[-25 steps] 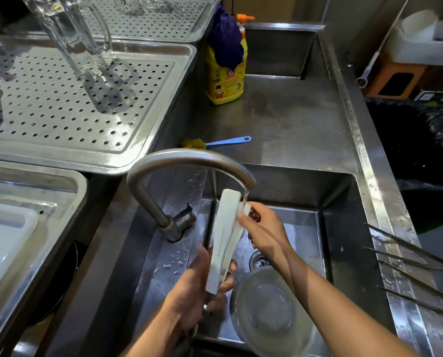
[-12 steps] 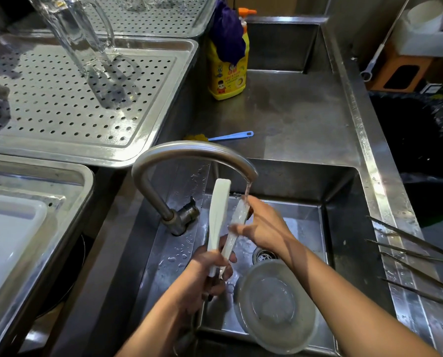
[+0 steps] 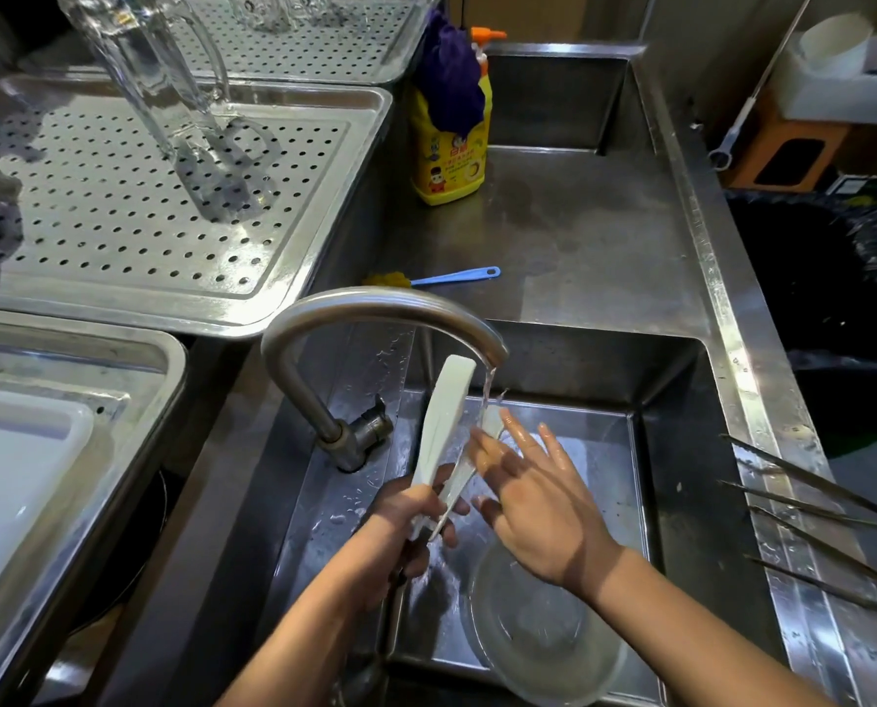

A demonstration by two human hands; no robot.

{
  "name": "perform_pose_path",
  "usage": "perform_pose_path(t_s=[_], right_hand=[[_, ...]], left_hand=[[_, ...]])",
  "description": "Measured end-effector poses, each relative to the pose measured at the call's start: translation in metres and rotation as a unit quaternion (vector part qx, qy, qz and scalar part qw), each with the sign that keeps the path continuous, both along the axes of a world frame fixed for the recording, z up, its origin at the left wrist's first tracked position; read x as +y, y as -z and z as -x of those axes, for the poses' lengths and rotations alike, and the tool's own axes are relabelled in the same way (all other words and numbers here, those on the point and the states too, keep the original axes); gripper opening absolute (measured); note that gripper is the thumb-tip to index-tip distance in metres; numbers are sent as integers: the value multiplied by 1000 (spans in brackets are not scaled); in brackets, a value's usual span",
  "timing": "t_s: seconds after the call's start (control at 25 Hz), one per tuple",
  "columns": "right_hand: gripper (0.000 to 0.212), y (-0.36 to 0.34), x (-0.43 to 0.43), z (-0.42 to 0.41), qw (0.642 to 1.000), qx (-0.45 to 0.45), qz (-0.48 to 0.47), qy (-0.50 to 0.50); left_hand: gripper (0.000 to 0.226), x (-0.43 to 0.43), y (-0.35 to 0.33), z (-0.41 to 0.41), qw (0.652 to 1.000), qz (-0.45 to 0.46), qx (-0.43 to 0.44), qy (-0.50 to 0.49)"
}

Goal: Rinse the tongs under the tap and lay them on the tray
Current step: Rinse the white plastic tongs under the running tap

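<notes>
A steel sink (image 3: 681,451) fills the lower middle of the view, with a perforated draining tray (image 3: 120,237) up to its left carrying an upturned glass mug (image 3: 171,94). A curved tap (image 3: 375,311) arches over the basin and water runs from its spout. In the basin, near the front edge, lies a clear glass bowl (image 3: 538,650).

The left hand (image 3: 411,523) is closed around the hinged lower end of the white tongs (image 3: 444,426), fingers wrapped across both arms, so the tongs stand tips-up and slightly tilted towards the spout. The left arm of the tongs rises clear above the fist to just under the tap's mouth; the right arm sits in the falling stream.

The right hand (image 3: 533,502) is open, fingers spread and wet, its fingertips (image 3: 482,441) pressed against the right arm of the tongs where the water hits. It grips nothing.

Further back on the counter stand a yellow soap bottle (image 3: 449,145) and a blue-handled brush (image 3: 452,277).
</notes>
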State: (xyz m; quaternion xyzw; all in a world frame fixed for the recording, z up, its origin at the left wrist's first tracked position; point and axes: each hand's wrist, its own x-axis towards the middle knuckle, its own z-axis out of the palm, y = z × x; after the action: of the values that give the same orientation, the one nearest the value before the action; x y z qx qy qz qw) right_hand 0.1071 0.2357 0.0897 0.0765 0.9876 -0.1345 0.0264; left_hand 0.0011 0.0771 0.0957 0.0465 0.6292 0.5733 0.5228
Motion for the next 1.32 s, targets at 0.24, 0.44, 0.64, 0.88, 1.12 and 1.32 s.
perform_pose_path(t_s=[0.24, 0.44, 0.64, 0.88, 1.12, 1.32], right_hand=[[56, -7, 17, 11, 997, 41, 4, -70], [55, -2, 2, 7, 988, 18, 1, -153], [32, -3, 45, 29, 962, 62, 237, 118], [23, -8, 44, 38, 660, 137, 693, 258], [10, -25, 55, 49, 693, 156, 617, 339], [61, -20, 11, 41, 710, 112, 660, 219]], left_hand=[[58, 13, 5, 0, 997, 53, 16, -48], [61, 9, 5, -1, 995, 65, 0, -81], [46, -1, 2, -9, 995, 6, -59, -85], [47, -3, -5, -20, 959, -73, -261, -85], [73, 20, 3, -33, 996, 49, -21, -74], [46, 29, 2, -26, 999, -36, -5, -22]])
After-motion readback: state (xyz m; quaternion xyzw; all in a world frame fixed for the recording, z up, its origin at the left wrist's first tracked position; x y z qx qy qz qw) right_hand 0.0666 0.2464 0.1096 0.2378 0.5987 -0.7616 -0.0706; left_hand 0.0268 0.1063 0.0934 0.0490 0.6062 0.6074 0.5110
